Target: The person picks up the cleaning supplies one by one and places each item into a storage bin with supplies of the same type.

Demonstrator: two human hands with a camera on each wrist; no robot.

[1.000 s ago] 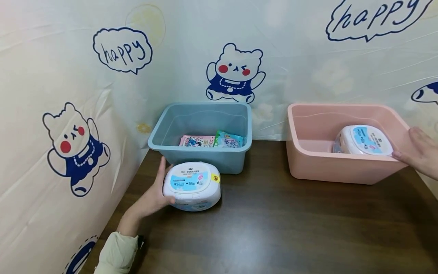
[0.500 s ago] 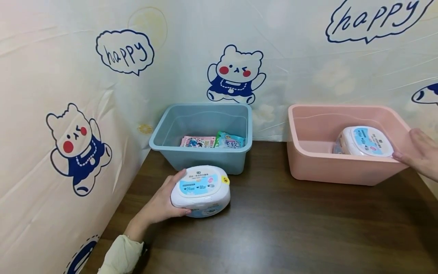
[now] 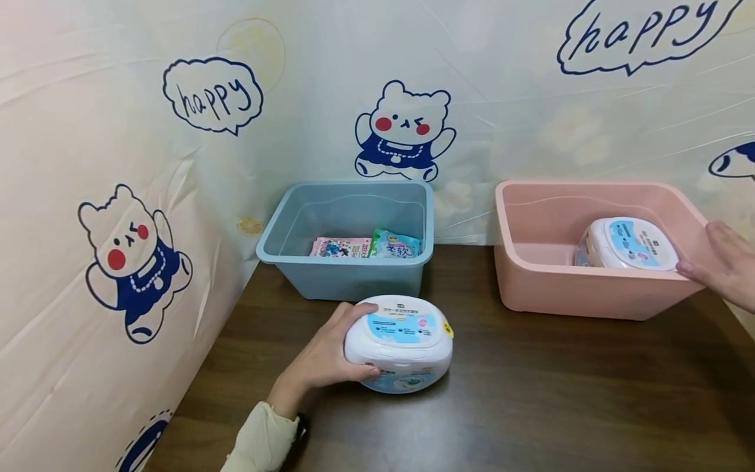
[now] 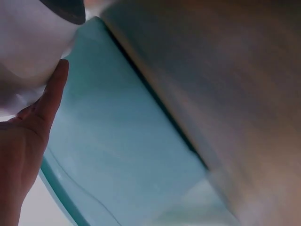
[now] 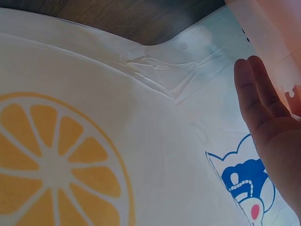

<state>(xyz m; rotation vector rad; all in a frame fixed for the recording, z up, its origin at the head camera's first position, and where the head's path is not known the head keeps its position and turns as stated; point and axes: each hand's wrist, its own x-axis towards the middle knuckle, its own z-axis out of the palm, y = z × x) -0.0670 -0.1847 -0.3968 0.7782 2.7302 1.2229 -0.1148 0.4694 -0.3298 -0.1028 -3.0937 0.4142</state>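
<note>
In the head view my left hand (image 3: 330,347) grips the left end of a white laundry pod box (image 3: 401,344), thumb along its front and fingers over its lid edge. The box has a blue label on top and is over the table in front of the blue bin (image 3: 348,275). My right hand (image 3: 728,265) is at the right end of the pink bin (image 3: 572,292), thumb at the front rim corner. In the right wrist view its fingers (image 5: 254,89) lie straight beside the bin's wall. A second white laundry pod box (image 3: 631,242) sits inside the pink bin.
Inside the blue bin lie a pink packet (image 3: 341,247) and a blue-green packet (image 3: 395,244). Both bins stand at the back of the dark wooden table (image 3: 531,393). A printed cloth (image 3: 307,85) with bears hangs behind and along the left side.
My left hand has closed further around the laundry pod box and carried it right and toward me, away from the blue bin's front. My right hand stays at the pink bin.
</note>
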